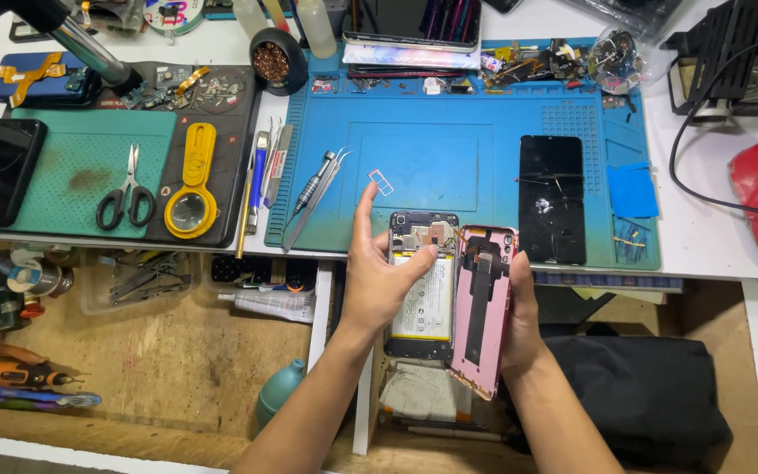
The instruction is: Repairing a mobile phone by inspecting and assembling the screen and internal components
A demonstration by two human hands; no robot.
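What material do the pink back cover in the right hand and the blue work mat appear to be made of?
Pink back cover: probably plastic or painted metal; thin, rigid, smooth, faint sheen. Blue work mat: likely silicone rubber; matte, moulded recesses and dotted grid, scuffed.

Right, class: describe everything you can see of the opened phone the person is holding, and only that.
The opened phone is held face down over the bench edge, long side running away from the person. Its dark body shows a pale battery filling the middle and a circuit board with a coppery patch at the far end. The left hand grips its left side, thumb on the board. A pink back cover, swung open along the right side, rests in the right hand.
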